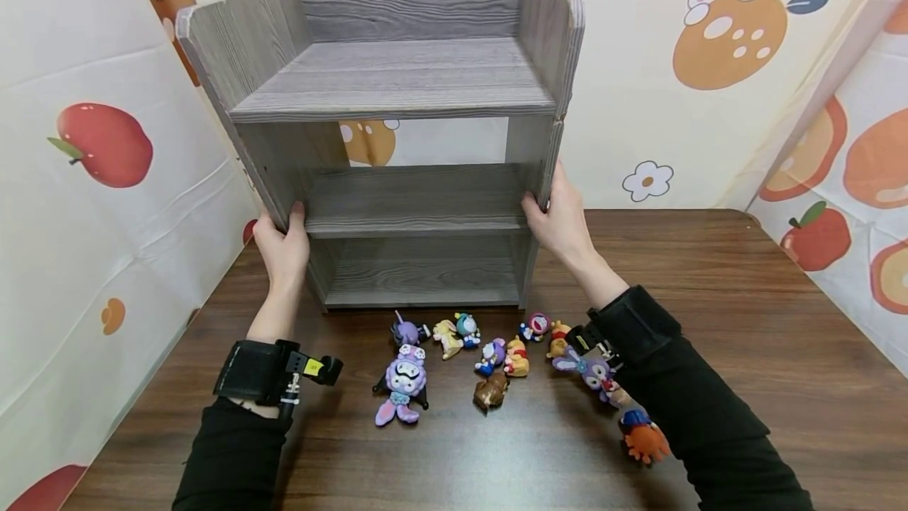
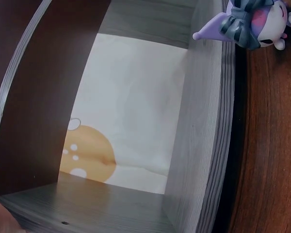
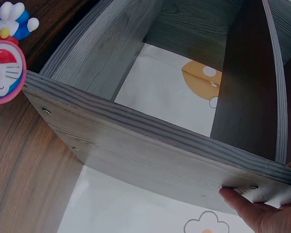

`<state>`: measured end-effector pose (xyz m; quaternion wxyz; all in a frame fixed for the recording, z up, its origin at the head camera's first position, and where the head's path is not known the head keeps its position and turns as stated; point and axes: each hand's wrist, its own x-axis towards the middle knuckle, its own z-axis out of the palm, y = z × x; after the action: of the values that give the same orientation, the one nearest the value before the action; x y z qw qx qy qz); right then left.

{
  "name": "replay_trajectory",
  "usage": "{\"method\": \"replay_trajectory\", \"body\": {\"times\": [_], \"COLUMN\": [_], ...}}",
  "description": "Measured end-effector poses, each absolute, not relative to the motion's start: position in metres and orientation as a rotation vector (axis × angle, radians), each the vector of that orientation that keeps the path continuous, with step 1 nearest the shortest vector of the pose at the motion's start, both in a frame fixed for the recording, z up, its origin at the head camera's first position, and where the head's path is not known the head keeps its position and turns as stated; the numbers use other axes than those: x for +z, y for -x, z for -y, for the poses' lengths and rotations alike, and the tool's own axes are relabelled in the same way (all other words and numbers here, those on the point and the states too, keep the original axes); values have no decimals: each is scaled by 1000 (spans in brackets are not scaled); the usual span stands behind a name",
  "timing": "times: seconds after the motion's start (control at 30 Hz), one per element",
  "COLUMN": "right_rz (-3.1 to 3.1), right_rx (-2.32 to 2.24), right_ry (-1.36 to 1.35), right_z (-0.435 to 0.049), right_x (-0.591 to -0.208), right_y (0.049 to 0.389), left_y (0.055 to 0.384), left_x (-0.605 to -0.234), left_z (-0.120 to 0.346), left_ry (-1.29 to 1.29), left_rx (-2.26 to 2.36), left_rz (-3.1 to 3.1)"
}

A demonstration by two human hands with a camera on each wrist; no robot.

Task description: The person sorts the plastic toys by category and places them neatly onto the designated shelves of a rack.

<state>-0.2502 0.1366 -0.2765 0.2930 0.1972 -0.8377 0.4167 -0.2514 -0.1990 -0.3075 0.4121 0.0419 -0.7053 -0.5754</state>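
A grey wood-grain shelf unit with three levels stands upright toward the back of the table. My left hand grips its left side panel around middle-shelf height, thumb toward the front. On the opposite panel, my right hand holds the edge at nearly the same height. The right wrist view shows fingers pressed against the outer face of that panel. Only a bit of the left hand enters the left wrist view's corner. The unit's shelves bear nothing.
Several small figurines lie before the unit, among them a purple one with pink ears, a brown one and an orange one. A purple rabbit figurine lies beside the right forearm. Fruit-printed sheets hang behind the brown table.
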Motion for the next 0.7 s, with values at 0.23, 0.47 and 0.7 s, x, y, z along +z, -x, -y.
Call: {"method": "replay_trajectory", "body": {"times": [0.23, 0.47, 0.7], "right_rz": [2243, 2290, 2323], "right_rx": [1119, 1140, 1144], "right_ry": [-560, -542, -511], "right_z": [-137, -141, -153], "right_x": [-276, -274, -274], "right_y": [250, 246, 243], "left_y": [251, 250, 248], "left_x": [-307, -306, -307], "left_z": [198, 195, 185], "left_ry": [-121, -130, -104], "left_rx": [-1416, -1404, -1400], "left_rz": [1781, 1786, 1805]}}
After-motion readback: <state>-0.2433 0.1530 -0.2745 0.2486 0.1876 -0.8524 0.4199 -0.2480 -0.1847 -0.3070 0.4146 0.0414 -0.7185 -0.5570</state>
